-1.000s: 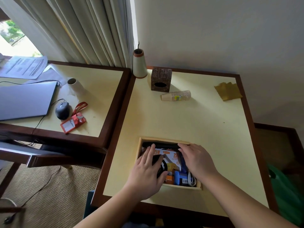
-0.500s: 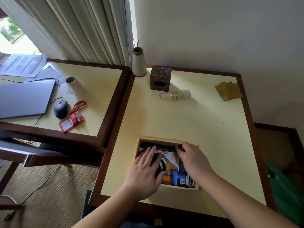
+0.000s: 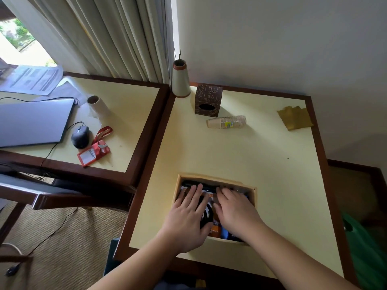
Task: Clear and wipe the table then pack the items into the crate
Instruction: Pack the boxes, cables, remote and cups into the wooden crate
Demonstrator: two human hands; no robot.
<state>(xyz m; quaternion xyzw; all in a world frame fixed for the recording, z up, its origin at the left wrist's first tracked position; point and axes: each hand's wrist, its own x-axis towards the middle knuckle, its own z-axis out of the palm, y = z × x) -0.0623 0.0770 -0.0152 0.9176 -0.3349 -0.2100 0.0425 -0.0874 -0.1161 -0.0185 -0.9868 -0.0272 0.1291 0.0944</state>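
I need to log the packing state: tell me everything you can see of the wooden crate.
The wooden crate is a small, shallow, light-coloured open box with thin walls, sitting flat near the front edge of the cream-topped table. It is filled with mixed items, orange, blue and black among them. The left hand and right hand both lie flat on its contents, hiding most of them.

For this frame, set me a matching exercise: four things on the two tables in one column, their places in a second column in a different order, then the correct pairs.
Things:
1. stack of paper cups
2. yellow cloth
3. computer mouse
4. wooden crate

Places:
A. beside the closed laptop on the other table
B. under both hands, near the front edge
C. far right corner by the wall
D. on its side in front of the brown tissue box

Pairs: 1-D, 2-C, 3-A, 4-B
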